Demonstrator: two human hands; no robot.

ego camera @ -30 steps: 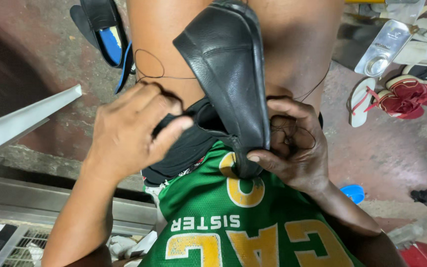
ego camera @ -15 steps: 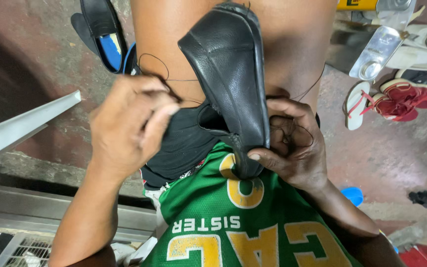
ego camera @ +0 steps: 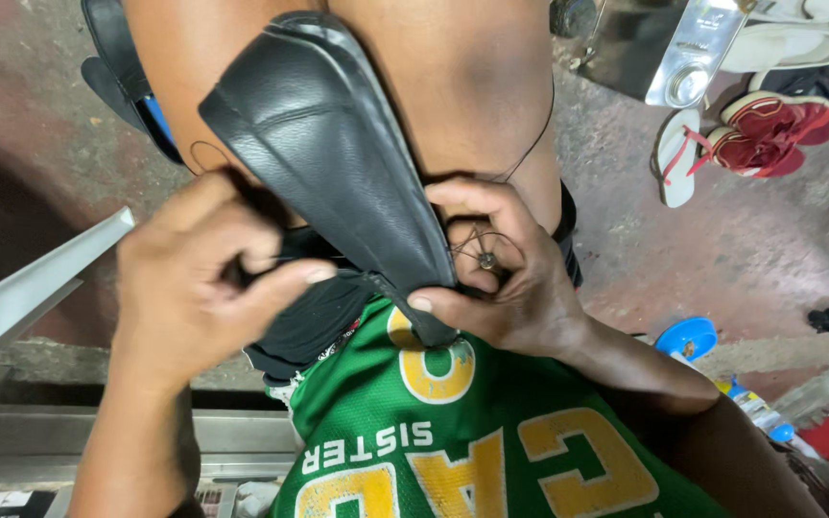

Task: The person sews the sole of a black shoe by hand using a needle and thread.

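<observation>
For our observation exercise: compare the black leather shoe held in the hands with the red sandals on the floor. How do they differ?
The black shoe is closed, smooth leather; the red sandals are open, with straps. The shoe is held up over the lap, gripped by the right hand, with the left hand beside it; the sandals lie untouched on the floor. One shoe is in hand; the sandals are a pair. Both are footwear.

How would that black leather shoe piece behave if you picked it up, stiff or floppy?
The black leather shoe piece probably flexes yet keeps its shape: it curves over the knee without drooping. Its grained surface likely isn't slippery. It seems light, since the right hand steadies its lower end with a pinch while the left hand works beside it.
</observation>
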